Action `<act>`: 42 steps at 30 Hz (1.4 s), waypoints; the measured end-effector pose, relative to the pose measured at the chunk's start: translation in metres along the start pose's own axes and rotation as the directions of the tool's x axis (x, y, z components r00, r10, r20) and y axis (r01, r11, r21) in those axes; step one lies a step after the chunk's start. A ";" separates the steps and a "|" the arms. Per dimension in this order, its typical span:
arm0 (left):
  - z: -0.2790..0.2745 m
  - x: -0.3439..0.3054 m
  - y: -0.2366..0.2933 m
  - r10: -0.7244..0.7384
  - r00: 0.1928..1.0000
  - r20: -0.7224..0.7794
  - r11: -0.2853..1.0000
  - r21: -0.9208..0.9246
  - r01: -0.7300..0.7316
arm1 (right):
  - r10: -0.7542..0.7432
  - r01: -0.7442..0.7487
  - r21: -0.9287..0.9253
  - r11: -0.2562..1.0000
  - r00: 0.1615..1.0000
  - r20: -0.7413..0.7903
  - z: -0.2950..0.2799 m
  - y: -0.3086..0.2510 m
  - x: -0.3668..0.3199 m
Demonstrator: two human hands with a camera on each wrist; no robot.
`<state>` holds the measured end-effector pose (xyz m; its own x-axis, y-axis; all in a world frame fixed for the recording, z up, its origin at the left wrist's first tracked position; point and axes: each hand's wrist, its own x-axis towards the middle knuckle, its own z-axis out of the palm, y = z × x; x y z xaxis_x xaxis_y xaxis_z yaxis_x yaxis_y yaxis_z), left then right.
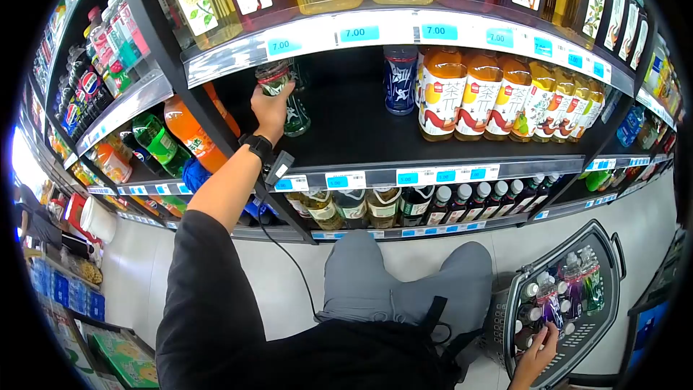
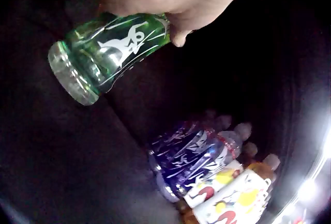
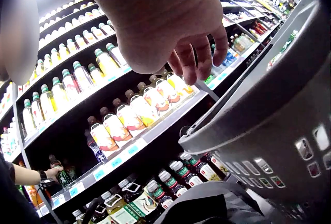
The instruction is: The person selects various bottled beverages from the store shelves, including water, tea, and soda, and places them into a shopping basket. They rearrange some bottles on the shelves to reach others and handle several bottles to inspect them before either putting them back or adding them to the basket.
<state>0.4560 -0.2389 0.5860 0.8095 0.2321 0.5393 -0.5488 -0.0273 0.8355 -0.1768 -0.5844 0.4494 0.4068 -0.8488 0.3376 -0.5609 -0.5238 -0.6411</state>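
beneath a price-tagged shelf [image 1: 393, 29], clamping left fingers [image 1: 258, 99] on a green bottle [image 2: 124, 45], left of a blue bottle [image 1: 399, 83] and orange bottles [image 1: 442, 94], dangling loosely bent right fingers [image 3: 204, 58] by the basket [image 3: 269, 136].

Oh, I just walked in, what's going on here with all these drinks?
A person grips a green bottle in the left hand, at the left end of a shelf. The right hand is at a grey basket with several bottles inside, beside the person's right leg; I see nothing held there. Further right on the same shelf stand a dark blue bottle and a row of amber drinks.
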 end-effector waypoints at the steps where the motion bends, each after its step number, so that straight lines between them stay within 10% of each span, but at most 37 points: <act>1: 0.002 0.001 0.002 0.068 0.998 0.004 0.995 0.074 -0.068 | 0.003 -0.003 0.004 1.000 1.000 -0.002 0.000 0.001 -0.001; 11: 0.000 0.054 -0.071 0.093 0.972 0.215 0.947 0.283 -0.154 | 0.073 -0.073 -0.009 0.997 0.994 0.084 0.013 -0.024 -0.020; 13: 0.023 0.040 -0.054 -0.090 0.984 -0.151 0.655 0.735 0.173 | 0.047 -0.046 -0.019 0.999 0.998 0.032 0.021 -0.019 -0.025; 21: 0.035 0.061 -0.073 -0.080 0.967 -0.242 0.698 0.679 0.227 | -0.066 0.065 -0.148 0.987 0.998 0.002 0.038 -0.014 -0.029; 25: 0.017 0.079 -0.103 0.164 0.986 0.040 0.888 0.430 -0.165 | -0.140 0.146 -0.261 0.954 0.989 0.044 0.040 -0.015 -0.030; 32: 0.031 0.054 -0.068 -0.014 0.995 -0.096 0.682 0.727 0.079 | -0.131 0.150 -0.293 0.944 0.988 0.085 0.038 -0.018 -0.029; 39: 0.013 0.094 -0.150 0.252 0.966 0.062 0.849 0.464 -0.251 | -0.154 0.162 -0.274 0.948 0.987 0.049 0.039 -0.028 -0.028; 42: 0.030 0.068 -0.098 0.024 0.974 -0.223 0.825 0.555 0.106 | -0.125 0.144 -0.294 0.945 0.989 0.081 0.037 -0.031 -0.024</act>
<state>0.5710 -0.2491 0.5439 0.7289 0.4424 0.5224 -0.2510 -0.5373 0.8052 -0.1425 -0.5457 0.4357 0.5312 -0.7678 0.3581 -0.6836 -0.6381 -0.3542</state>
